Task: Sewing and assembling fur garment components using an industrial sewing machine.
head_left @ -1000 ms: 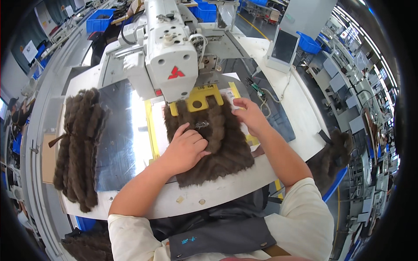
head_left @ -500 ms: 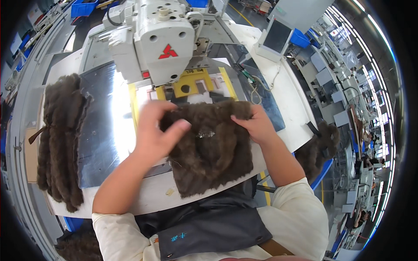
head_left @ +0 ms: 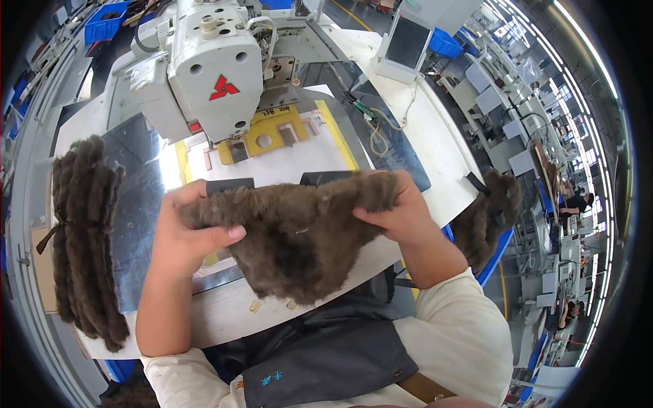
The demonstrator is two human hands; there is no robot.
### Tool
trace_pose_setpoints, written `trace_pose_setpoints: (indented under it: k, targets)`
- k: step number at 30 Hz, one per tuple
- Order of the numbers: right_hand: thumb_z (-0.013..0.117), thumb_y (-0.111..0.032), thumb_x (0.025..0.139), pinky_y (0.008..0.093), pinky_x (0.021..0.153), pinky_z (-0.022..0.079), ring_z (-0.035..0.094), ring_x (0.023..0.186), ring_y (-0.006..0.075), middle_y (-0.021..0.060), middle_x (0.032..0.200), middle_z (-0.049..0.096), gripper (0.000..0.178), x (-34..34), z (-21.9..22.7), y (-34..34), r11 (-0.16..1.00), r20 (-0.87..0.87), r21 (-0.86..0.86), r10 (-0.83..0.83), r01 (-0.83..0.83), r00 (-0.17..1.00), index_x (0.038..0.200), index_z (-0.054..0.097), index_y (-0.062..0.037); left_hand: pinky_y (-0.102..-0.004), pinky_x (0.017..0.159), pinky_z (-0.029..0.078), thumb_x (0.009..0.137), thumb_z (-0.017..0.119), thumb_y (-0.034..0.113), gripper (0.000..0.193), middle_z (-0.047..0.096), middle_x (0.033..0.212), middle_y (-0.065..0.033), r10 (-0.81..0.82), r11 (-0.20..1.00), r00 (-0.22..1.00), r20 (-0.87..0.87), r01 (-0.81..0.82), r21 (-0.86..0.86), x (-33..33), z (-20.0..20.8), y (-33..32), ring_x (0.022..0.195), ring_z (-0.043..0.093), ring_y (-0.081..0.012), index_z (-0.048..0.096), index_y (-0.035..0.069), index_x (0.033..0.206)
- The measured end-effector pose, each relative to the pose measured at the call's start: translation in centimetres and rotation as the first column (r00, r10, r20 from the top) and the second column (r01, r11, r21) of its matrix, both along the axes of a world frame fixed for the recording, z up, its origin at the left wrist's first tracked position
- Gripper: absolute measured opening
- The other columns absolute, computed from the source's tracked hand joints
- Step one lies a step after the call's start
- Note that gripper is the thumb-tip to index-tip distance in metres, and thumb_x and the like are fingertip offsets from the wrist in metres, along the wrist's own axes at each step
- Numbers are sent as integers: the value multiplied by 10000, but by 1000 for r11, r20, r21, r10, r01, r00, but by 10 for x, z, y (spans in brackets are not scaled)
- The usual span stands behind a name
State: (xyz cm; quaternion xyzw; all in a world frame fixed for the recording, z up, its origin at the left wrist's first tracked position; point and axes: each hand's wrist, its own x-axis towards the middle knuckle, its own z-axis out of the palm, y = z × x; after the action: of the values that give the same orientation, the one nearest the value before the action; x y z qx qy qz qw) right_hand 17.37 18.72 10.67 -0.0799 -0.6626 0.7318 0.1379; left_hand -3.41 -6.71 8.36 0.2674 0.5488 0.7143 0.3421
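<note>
A piece of brown plush fabric [head_left: 299, 234] is stretched between my two hands over the near edge of the white table. My left hand [head_left: 187, 234] pinches its upper left corner, thumb on top. At the upper right corner my right hand [head_left: 398, 211] grips it the same way, the fingers tucked behind. The piece hangs toward me in a rounded shape with a darker patch in its middle. Just beyond it lies a yellow template [head_left: 262, 139] with cut-out openings, on a white sheet under the head of a white sewing machine [head_left: 214, 75].
A tied bundle of brown plush pieces [head_left: 81, 238] lies on the table's left side. More plush [head_left: 484, 224] sits in a blue bin at the right. A small screen [head_left: 407, 44] and a corded green tool [head_left: 360, 105] are at the back right. Small yellowish scraps [head_left: 256, 306] lie near the front edge.
My left hand, which was loosely spread at the fabric's left side, has moved left and now grips its corner. The plush piece is lifted and pulled wider. The view has shifted slightly.
</note>
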Motion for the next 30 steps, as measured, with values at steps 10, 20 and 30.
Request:
trace_pose_setpoints:
  k: [10,20,30]
  targets:
    - [827,-125,737,387,1000,502,685,1086,296,167,1162,738,375,-14,41,22,662,-337,747,302,58,892,1086,770,0,-306,793,497,671,774,33,335,702,965,-102,265,957,604,-752,-262,126,8,-3,-7,864,639,-201,754,-33,998]
    - [802,84,630,396,897,529,665,991,277,60,1022,688,362,-16,28,15,625,-464,753,285,204,839,950,757,-80,-446,831,537,912,754,273,195,678,968,-87,384,873,320,-866,179,453,8,8,-9,914,669,-316,717,82,928]
    - [840,-60,801,427,833,526,632,988,221,-21,994,656,241,16,41,10,227,-600,800,323,555,732,969,716,-180,-491,806,491,738,786,246,146,658,944,-7,312,932,110,-944,158,326,19,10,-18,922,660,-319,681,147,755]
